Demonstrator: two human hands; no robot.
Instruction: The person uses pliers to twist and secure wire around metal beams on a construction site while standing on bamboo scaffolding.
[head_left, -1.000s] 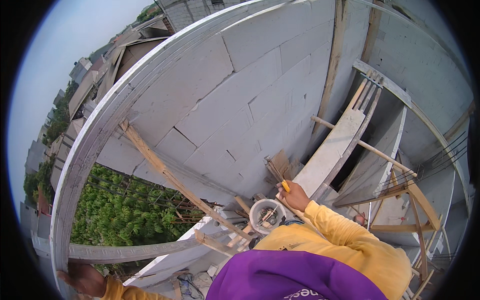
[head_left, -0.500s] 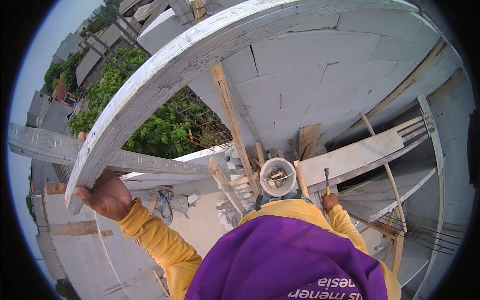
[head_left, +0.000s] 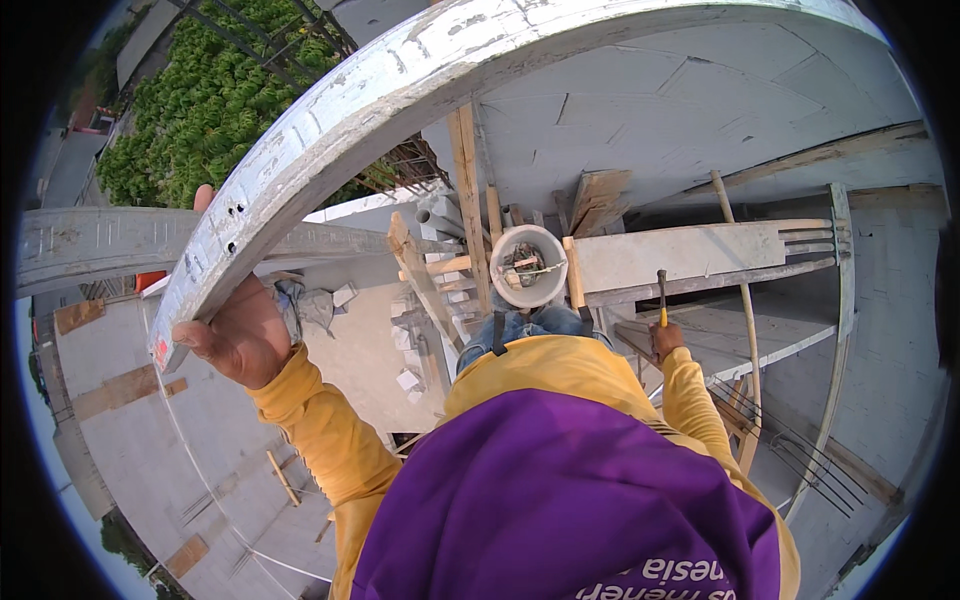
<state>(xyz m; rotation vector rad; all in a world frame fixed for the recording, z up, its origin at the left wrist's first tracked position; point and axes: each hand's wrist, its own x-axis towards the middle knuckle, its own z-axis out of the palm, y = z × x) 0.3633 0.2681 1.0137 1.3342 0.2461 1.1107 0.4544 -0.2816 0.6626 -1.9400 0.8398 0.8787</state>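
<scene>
My left hand [head_left: 243, 338] is wrapped round the near left end of a long whitish-grey bar [head_left: 400, 85], which looks like a metal straightedge. The bar arches across the top of the view, its near face scuffed and pierced by small holes. Low on the right, my right hand [head_left: 667, 342] grips a hammer [head_left: 662, 298] by its yellow handle, head pointing up and away from me. Between my hands and farther forward, a pale bucket [head_left: 529, 266] holds small tools or scraps that I cannot make out.
Another grey bar [head_left: 90, 240] runs behind my left hand. Ahead rises a pale block wall [head_left: 600, 130] with a wooden post [head_left: 465, 190] before it. Planks [head_left: 680, 255] and a pole [head_left: 745, 310] stand to the right, thin rods [head_left: 815, 465] below them. Rubble [head_left: 408, 330] lies left of centre.
The view has tilted, so the bucket and planks sit higher and farther left. The bar's held end has shifted slightly up and right in the picture. Both hands keep their grips.
</scene>
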